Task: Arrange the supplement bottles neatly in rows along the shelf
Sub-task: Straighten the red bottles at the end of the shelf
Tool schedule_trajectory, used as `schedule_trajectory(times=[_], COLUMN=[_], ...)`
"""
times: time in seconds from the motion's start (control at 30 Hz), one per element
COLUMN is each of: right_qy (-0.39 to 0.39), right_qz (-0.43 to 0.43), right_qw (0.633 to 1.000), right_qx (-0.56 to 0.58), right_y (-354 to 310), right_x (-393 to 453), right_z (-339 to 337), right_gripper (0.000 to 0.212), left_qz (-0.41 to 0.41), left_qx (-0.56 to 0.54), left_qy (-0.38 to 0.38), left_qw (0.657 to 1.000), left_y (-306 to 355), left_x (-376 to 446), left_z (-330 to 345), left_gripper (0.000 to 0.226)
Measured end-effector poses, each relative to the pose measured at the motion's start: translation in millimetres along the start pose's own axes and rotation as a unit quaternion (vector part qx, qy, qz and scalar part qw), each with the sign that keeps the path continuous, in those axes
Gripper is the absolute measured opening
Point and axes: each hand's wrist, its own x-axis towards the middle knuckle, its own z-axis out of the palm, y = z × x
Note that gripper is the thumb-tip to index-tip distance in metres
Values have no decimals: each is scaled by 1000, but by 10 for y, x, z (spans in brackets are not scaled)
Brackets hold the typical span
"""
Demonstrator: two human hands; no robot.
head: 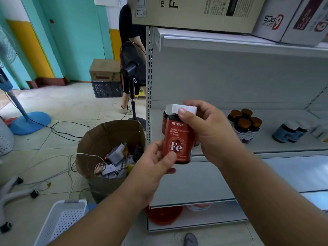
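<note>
A red supplement bottle point(178, 139) with a white cap and an "Fe" label is held upright in front of the left end of the grey shelf point(266, 148). My right hand point(204, 128) grips its cap and upper part from the right. My left hand point(156, 162) pinches its lower part, thumb on the label. Behind it, another red bottle point(164, 125) stands on the shelf, mostly hidden. Several amber-capped dark bottles point(245, 125) stand grouped mid-shelf. Blue-labelled bottles point(289, 132) stand farther right.
A brown paper bag point(99, 139) full of scrap stands on the floor left of the shelf post point(149, 86). A white perforated basket point(62, 221) sits lower left. Cables, fan stands and a standing person point(131, 50) fill the floor beyond. Red bowls point(163, 215) lie on the bottom shelf.
</note>
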Motion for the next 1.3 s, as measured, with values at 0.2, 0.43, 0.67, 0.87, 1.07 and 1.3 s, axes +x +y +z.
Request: schedule_trajectory(times=[0.2, 0.43, 0.67, 0.87, 1.07, 1.3], right_qy=[47, 33, 40, 28, -1, -60], right_qz=[-97, -222, -382, -162, 156, 236], right_qw=[991, 961, 892, 975, 985, 969], right_qx=[-76, -163, -240, -149, -73, -30], right_y=[39, 229, 375, 136, 140, 114], right_x=[-95, -174, -280, -179, 269, 534], right_z=[20, -11, -18, -134, -293, -397], right_gripper=[51, 61, 58, 45, 53, 61], left_qz=[49, 165, 280, 83, -146, -185], left_qx=[205, 335, 379, 332, 120, 112], left_qy=[3, 47, 126, -35, -89, -45], left_qw=[977, 926, 873, 939, 978, 975], left_y=[177, 263, 271, 277, 439, 696], left_x=[152, 415, 549, 301, 202, 332], left_z=[-81, -88, -72, -107, 105, 325], left_gripper=[67, 65, 73, 67, 91, 84])
